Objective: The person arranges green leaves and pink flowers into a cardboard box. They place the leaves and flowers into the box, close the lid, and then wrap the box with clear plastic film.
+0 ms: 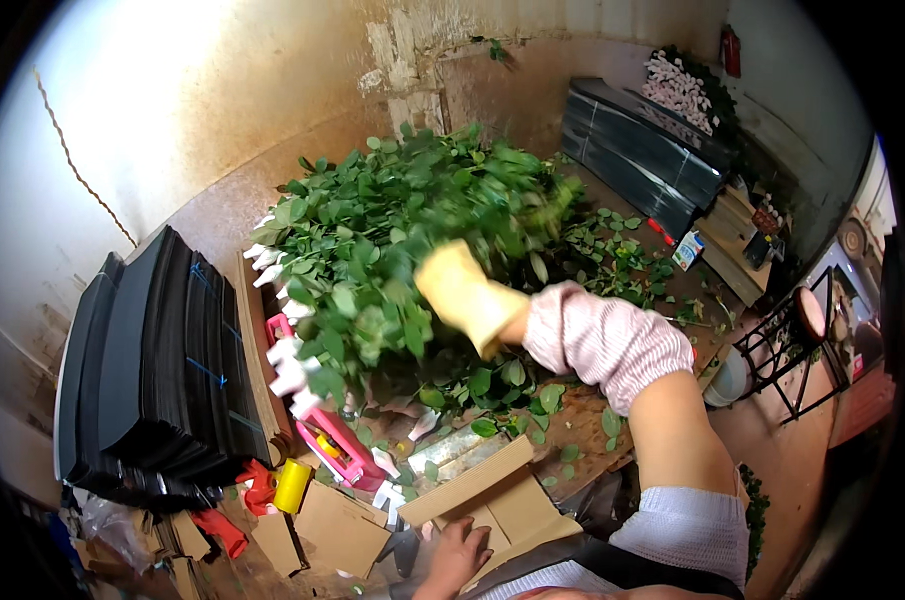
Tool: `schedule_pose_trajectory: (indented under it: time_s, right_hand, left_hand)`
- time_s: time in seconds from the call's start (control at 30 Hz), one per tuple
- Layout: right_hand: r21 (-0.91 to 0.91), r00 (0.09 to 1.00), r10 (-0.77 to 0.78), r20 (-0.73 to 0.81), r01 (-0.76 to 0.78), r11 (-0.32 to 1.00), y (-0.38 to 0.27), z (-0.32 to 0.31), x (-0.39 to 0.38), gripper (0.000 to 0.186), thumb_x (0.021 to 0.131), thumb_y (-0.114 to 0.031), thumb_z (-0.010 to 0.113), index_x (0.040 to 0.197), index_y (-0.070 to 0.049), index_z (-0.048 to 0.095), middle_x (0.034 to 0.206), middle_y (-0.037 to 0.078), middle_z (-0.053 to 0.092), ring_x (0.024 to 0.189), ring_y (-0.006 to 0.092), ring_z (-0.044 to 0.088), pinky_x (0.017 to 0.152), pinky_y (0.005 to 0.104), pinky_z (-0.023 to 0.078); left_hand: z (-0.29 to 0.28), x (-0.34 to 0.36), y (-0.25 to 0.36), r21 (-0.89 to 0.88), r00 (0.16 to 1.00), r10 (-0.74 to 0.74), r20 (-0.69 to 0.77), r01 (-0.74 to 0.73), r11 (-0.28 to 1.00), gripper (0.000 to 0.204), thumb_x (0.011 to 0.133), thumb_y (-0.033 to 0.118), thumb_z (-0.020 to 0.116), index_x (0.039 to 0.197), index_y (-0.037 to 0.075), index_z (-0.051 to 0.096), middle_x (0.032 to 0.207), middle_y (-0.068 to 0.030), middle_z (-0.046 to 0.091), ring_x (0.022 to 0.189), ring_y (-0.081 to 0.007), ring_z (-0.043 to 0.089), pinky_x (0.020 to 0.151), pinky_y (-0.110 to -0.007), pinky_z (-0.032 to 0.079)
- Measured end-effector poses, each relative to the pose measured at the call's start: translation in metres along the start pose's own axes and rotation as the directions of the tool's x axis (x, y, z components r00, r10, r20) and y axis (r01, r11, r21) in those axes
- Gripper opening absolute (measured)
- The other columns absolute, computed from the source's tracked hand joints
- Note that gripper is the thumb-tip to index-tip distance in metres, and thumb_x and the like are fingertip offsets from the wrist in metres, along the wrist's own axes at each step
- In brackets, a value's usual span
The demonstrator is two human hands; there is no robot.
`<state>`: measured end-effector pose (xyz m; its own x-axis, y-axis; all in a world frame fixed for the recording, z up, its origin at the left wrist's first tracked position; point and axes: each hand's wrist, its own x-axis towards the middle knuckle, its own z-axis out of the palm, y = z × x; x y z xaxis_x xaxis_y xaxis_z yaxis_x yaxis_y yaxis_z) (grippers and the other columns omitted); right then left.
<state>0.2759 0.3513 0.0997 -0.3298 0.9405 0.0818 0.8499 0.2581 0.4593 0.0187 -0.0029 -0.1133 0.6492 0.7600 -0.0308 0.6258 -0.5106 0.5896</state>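
My right hand [463, 290], in a pale yellow glove with a striped pink sleeve above it, reaches over a large heap of leafy green stems [373, 230]. The glove and the leaves beside it are blurred, and its fingers do not show clearly. White wrapped tips [291, 370] stick out along the left side of the heap. Low in front, my bare left hand [460, 550] rests on a folded piece of brown cardboard [498, 510], fingers stretched out. Close to it stands a pink tape dispenser [345, 450].
Stacked black sheets [163, 370] tied with blue string stand on the left. Below them are a yellow roll [292, 486] and cardboard scraps [343, 525]. A dark bundle [643, 150] lies at the back right, near a small carton [689, 250]. A black metal rack [798, 350] stands right.
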Motion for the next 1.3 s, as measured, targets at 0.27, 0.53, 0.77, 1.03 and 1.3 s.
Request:
schedule_pose_trajectory:
  time_s: [0.27, 0.53, 0.77, 1.03, 1.3]
  right_hand:
    - [0.143, 0.971, 0.080, 0.225, -0.114, 0.983, -0.040, 0.036, -0.114, 0.018, 0.079, -0.015, 0.073, 0.096, -0.013, 0.077, 0.089, 0.005, 0.077, 0.085, 0.0254, 0.075, 0.062, 0.0418, 0.052]
    - [0.246, 0.915, -0.195, 0.354, 0.110, 0.963, -0.034, 0.063, -0.228, 0.070, 0.093, -0.029, 0.066, 0.157, -0.010, 0.046, 0.147, 0.019, 0.059, 0.121, 0.0317, 0.067, 0.086, 0.0460, 0.059]
    - [0.621, 0.948, 0.181, -0.262, 0.022, 0.783, -0.021, 0.013, -0.223, 0.015, 0.095, -0.019, 0.069, 0.108, -0.013, 0.074, 0.096, 0.009, 0.074, 0.084, 0.0310, 0.071, 0.076, 0.0434, 0.059]
    - [0.440, 0.966, 0.158, -0.205, -0.053, 0.896, -0.030, 0.078, -0.116, 0.024, 0.091, -0.019, 0.062, 0.111, -0.016, 0.075, 0.131, 0.013, 0.071, 0.130, 0.0328, 0.061, 0.122, 0.0463, 0.034]
    - [0.288, 0.950, -0.077, -0.304, 0.169, 0.943, 0.015, 0.037, -0.177, 0.031, 0.079, -0.002, 0.065, 0.105, -0.016, 0.071, 0.102, 0.006, 0.074, 0.090, 0.0296, 0.074, 0.077, 0.0426, 0.061]
  left_hand:
    - [-0.017, 0.004, 0.007, -0.003, 0.999, -0.014, 0.043, 0.014, 1.000, 0.053, 0.081, 0.023, 0.084, 0.130, 0.014, 0.066, 0.136, -0.0211, 0.054, 0.127, -0.0411, 0.054, 0.107, -0.047, 0.048]
    - [-0.015, 0.006, 0.012, -0.028, 0.999, -0.034, 0.030, 0.034, 0.999, 0.050, 0.080, 0.020, 0.085, 0.127, 0.011, 0.068, 0.137, -0.0216, 0.054, 0.129, -0.0427, 0.053, 0.108, -0.048, 0.048]
    - [-0.014, 0.003, 0.009, -0.024, 0.997, -0.064, 0.050, 0.066, 0.998, 0.051, 0.081, 0.023, 0.085, 0.128, 0.014, 0.067, 0.139, -0.0212, 0.053, 0.131, -0.0414, 0.052, 0.110, -0.048, 0.047]
    - [-0.021, 0.010, 0.006, -0.032, 0.998, -0.029, 0.059, 0.031, 0.999, 0.050, 0.082, 0.023, 0.084, 0.128, 0.013, 0.067, 0.140, -0.0214, 0.052, 0.130, -0.0416, 0.053, 0.109, -0.047, 0.048]
    - [-0.004, 0.001, 0.000, -0.017, 0.999, -0.034, 0.042, 0.035, 0.999, 0.052, 0.082, 0.025, 0.084, 0.130, 0.014, 0.066, 0.140, -0.0212, 0.052, 0.131, -0.0425, 0.051, 0.109, -0.048, 0.047]
